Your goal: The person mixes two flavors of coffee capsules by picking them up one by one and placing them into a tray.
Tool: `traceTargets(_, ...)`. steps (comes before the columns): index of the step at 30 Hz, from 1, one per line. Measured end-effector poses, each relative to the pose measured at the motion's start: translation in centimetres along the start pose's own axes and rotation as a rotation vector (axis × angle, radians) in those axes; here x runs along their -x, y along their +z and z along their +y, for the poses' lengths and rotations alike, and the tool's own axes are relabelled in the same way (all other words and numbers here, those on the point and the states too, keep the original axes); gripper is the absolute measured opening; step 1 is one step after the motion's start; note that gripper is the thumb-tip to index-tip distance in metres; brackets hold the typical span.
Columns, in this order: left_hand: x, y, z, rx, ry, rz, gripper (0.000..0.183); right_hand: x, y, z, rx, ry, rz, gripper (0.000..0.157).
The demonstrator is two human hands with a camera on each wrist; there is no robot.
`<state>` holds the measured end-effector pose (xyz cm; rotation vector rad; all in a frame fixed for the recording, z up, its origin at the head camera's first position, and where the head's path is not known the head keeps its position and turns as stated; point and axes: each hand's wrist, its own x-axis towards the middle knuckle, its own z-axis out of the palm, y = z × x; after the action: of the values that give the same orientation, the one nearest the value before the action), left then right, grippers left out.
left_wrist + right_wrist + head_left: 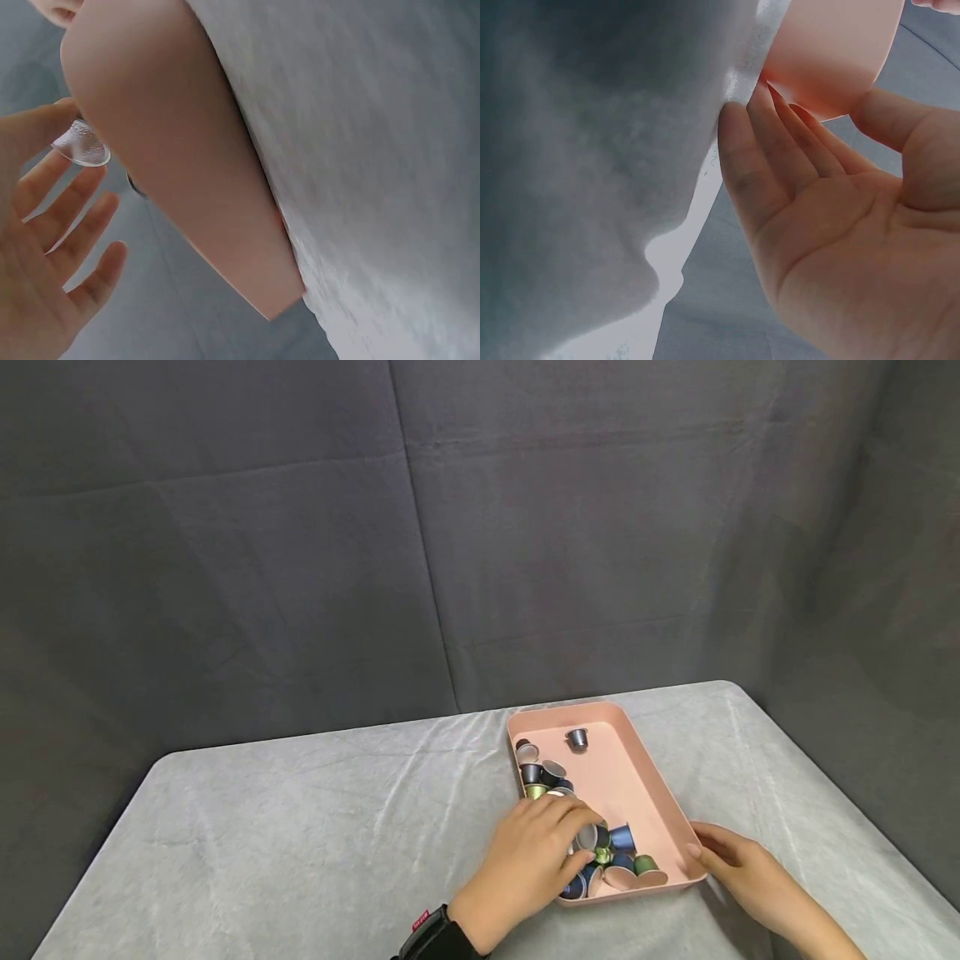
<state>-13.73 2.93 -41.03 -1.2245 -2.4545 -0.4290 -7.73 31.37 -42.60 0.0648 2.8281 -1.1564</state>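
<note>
A shallow pink tray point(622, 777) lies on the cloth and holds several coffee capsules in blue, green, black and silver. My left hand point(528, 852) reaches over its left wall and pinches one capsule point(586, 837) between thumb and fingers. In the left wrist view, that capsule's silvery round lid point(84, 144) shows at the fingertips; its body is mostly hidden. With my right hand point(742, 872) I hold the tray's near right corner. In the right wrist view the thumb lies against the tray wall point(832, 60), fingers reaching to its underside.
One dark grey capsule point(577, 739) sits apart near the tray's far end. More capsules line the left wall, and others cluster at the near end, including a green capsule point(645, 864). Pale grey cloth point(300, 843) covers the table; a dark curtain point(300, 568) hangs behind.
</note>
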Motion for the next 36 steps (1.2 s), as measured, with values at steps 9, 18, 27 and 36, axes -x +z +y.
traceTargets(9, -0.16, 0.42, 1.04, -0.133, 0.086, -0.016, 0.039, -0.12, -0.05, -0.07, 0.019, -0.005, 0.006, 0.049)
traceTargets(18, -0.12, 0.50, 1.07, -0.160, 0.104, -0.032, 0.045, -0.14, -0.10, -0.19, 0.021, 0.021, -0.001, 0.050)
traceTargets(27, -0.07, 0.69, 0.92, -0.159, 0.103, -0.013, 0.042, -0.25, 0.02, -0.10, 0.025, 0.000, 0.014, 0.047)
traceTargets(36, 0.05, 0.78, 0.74, -0.165, 0.091, 0.020, 0.039, -0.22, 0.04, 0.21, 0.020, 0.000, -0.001, 0.052)
